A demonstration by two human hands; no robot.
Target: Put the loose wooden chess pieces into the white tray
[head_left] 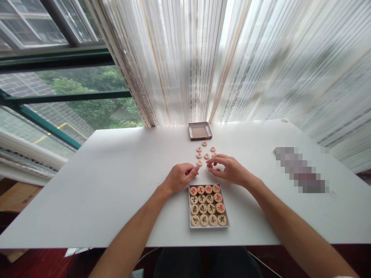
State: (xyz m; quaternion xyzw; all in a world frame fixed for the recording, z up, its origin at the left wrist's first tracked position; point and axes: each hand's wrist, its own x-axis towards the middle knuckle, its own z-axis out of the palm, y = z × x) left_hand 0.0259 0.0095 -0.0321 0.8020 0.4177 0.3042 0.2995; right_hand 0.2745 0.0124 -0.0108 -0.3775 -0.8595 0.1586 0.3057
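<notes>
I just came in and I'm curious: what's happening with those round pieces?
Somebody is handling xiangqi pieces on a white table. The right hand has its grip around a red-marked piece; the left hand is curled beside another piece. More red-marked ones lie towards a brown-edged lid. Closer in, an open box holds four rows of pieces.

Right grip [230,168] beside red-marked disc [210,166]

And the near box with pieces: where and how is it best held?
The box is probably best gripped by its left wall and right wall, coming from both sides, and kept level: it lies flat, open on top, and the pieces inside look loose.
</notes>
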